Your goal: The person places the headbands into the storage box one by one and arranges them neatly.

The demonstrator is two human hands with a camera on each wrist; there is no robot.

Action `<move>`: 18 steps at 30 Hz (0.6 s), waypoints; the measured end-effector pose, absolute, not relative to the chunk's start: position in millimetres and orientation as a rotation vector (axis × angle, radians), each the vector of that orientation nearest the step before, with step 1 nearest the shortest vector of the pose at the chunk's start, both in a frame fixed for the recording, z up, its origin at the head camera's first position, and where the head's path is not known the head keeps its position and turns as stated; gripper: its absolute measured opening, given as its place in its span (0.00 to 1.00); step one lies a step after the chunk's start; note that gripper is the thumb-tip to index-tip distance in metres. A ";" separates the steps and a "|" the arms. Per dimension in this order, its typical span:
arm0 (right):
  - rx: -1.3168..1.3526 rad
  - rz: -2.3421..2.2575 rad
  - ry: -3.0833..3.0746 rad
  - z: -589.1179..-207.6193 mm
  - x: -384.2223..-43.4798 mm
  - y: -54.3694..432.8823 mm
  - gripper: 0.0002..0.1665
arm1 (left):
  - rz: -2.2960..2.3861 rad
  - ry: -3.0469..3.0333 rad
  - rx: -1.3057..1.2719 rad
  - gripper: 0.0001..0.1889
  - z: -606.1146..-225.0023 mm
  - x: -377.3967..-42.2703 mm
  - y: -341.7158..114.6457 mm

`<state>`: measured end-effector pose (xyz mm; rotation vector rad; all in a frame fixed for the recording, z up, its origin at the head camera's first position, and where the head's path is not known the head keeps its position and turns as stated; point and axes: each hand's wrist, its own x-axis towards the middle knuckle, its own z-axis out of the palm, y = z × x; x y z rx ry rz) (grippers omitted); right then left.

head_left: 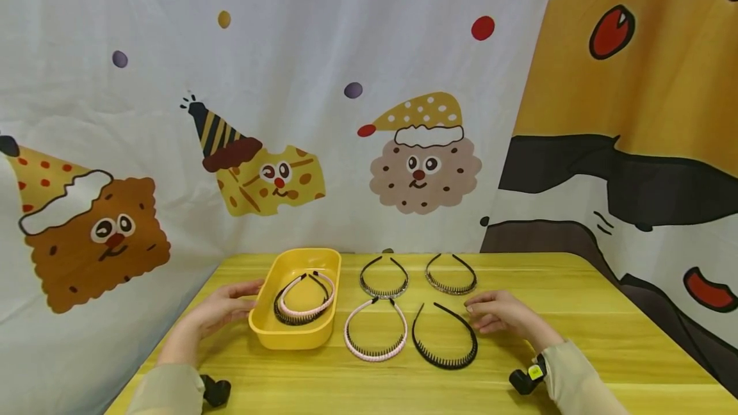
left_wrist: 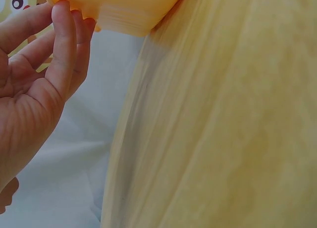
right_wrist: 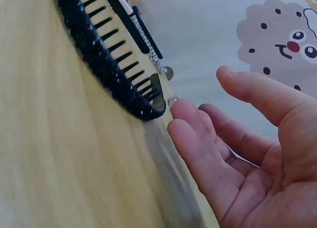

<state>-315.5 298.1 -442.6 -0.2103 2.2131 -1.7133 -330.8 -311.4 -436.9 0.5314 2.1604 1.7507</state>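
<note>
My left hand [head_left: 225, 306] is at the left side of a yellow plastic tray [head_left: 294, 339], its fingertips touching the wall near the rim in the left wrist view. Inside lie a pink headband [head_left: 282, 296] and a black toothed headband [head_left: 296, 321], partly overlapping. My right hand [head_left: 498, 312], fingers loosely bent and holding nothing, hovers just right of a glittery black headband [right_wrist: 94, 49]. Left of that one lies a pink headband with dark teeth [head_left: 375, 357]. Behind them are two dark headbands with silvery bands, one on the left [head_left: 384, 295] and one on the right [head_left: 451, 289].
Everything stands on a yellow wood-grain table [head_left: 323, 383]. A white curtain [head_left: 288, 31] printed with cartoon figures hangs right behind the table's far edge and along its left. An orange, black and white printed cloth [head_left: 634, 114] hangs at the right.
</note>
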 end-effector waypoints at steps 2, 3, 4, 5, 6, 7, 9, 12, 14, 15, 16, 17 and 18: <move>-0.207 -1.720 2.209 -443.5 -315.7 299.5 0.32 | 1.751 2.153 0.554 0.34 -437.4 -331.6 -312.0; -0.205 -1.723 2.210 -443.3 -315.6 299.8 0.32 | 1.752 2.146 0.564 0.34 -437.4 -332.0 -312.4; -0.204 -1.726 2.210 -443.2 -315.6 300.2 0.32 | 1.756 2.140 0.561 0.34 -437.3 -332.0 -312.7; -0.202 -1.731 2.210 -442.9 -315.7 300.5 0.32 | 1.760 2.134 0.559 0.34 -436.9 -331.7 -312.7; -0.204 -1.733 2.211 -442.7 -315.7 300.7 0.32 | 1.765 2.129 0.554 0.35 -436.7 -331.3 -312.7; -0.203 -1.734 2.211 -442.6 -315.7 301.0 0.32 | 1.769 2.125 0.548 0.35 -436.1 -330.6 -312.6; -0.198 -1.732 2.212 -442.3 -315.0 301.1 0.32 | 1.774 2.123 0.535 0.35 -434.9 -329.1 -312.0; -0.196 -1.723 2.217 -442.6 -313.7 301.3 0.32 | 1.781 2.126 0.514 0.35 -433.2 -327.2 -310.8; -0.193 -1.712 2.225 -443.1 -312.3 301.3 0.32 | 1.780 2.128 0.518 0.35 -432.6 -326.9 -310.2; -0.192 -1.706 2.231 -443.6 -311.9 301.5 0.32 | 1.783 2.126 0.509 0.35 -432.5 -327.2 -310.1; -0.193 -1.700 2.236 -444.1 -311.5 301.6 0.32 | 1.781 2.127 0.510 0.35 -432.3 -327.3 -309.9; -0.193 -1.693 2.242 -444.5 -311.0 301.7 0.32 | 1.781 2.125 0.512 0.35 -432.1 -327.6 -309.7; -0.192 -1.685 2.251 -444.7 -310.5 301.8 0.32 | 1.781 2.125 0.514 0.35 -431.9 -328.0 -309.4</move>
